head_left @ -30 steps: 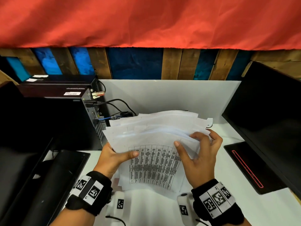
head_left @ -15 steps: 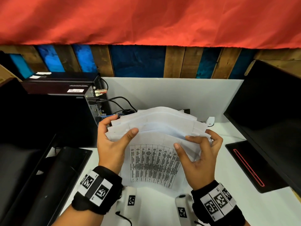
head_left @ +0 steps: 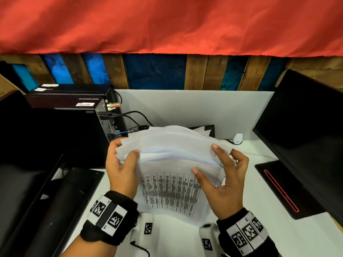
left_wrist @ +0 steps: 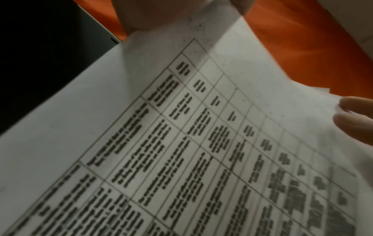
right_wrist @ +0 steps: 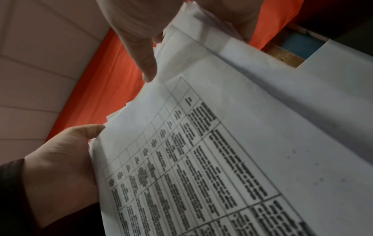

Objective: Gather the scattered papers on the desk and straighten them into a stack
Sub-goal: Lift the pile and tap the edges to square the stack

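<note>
A loose bundle of white papers (head_left: 172, 147) stands on edge on the white desk (head_left: 278, 238), its front sheet printed with a table of dark text. My left hand (head_left: 126, 148) grips the bundle's upper left edge, thumb in front and fingers behind. My right hand (head_left: 206, 158) holds the upper right edge, thumb on the front sheet and the other fingers spread round the edge. The sheets fan apart unevenly at the top. The printed sheet (left_wrist: 181, 143) fills the left wrist view. The right wrist view shows the sheets (right_wrist: 242, 143) under my thumb.
A black computer tower (head_left: 65, 127) with cables (head_left: 133, 115) stands at the left, and a black flat device (head_left: 65, 201) lies in front of it. A dark monitor (head_left: 306, 136) and its red-lined base (head_left: 282, 190) stand at the right. A white partition (head_left: 194, 108) closes the back.
My left hand slid up the left edge of the papers to the top corner. My right hand's fingers spread out, and the bundle tilted more upright.
</note>
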